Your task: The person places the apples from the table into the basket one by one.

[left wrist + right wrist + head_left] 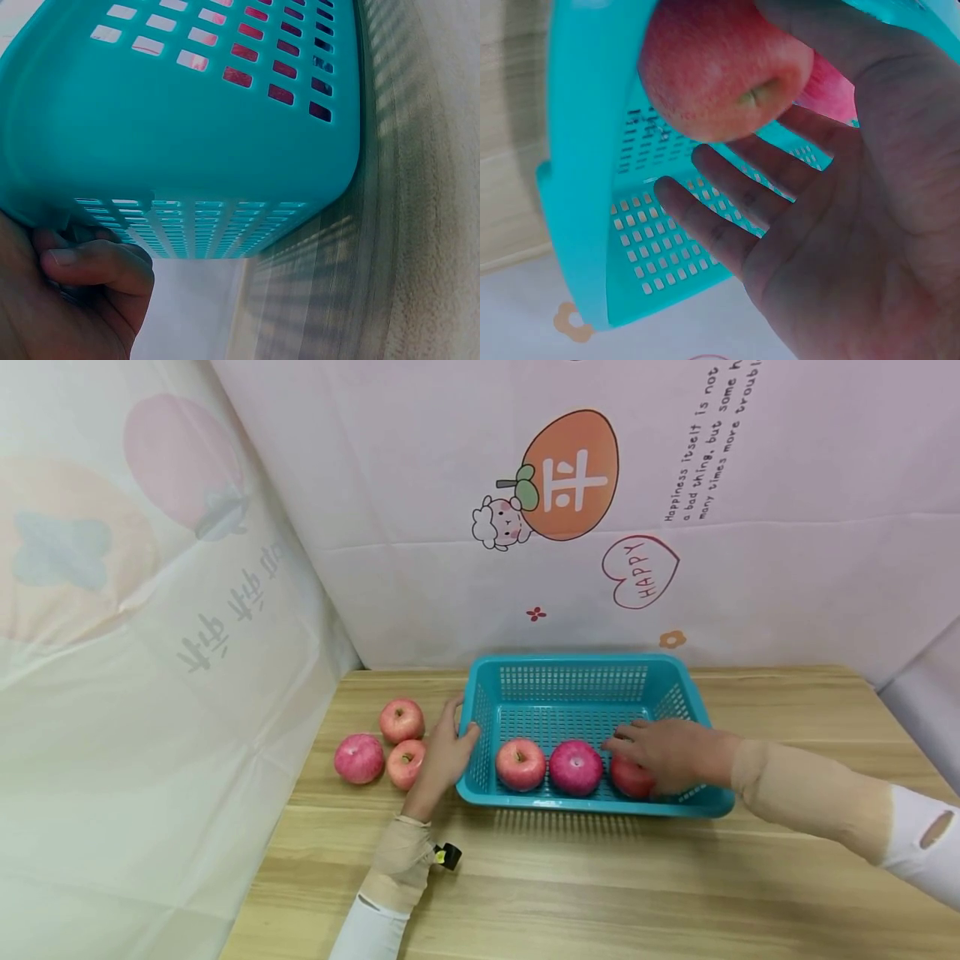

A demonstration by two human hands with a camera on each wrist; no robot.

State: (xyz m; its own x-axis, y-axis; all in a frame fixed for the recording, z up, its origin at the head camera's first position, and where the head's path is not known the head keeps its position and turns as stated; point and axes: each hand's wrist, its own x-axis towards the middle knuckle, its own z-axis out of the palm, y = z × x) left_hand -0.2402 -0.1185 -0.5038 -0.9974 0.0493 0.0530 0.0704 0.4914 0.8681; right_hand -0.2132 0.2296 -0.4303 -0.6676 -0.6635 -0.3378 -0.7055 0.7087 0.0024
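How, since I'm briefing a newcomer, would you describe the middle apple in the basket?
On the wooden table, find the teal basket. Inside, along its near side, runs a row of three; pick the middle apple. Its deep magenta skin sets it apart from the paler left apple and the redder right apple.
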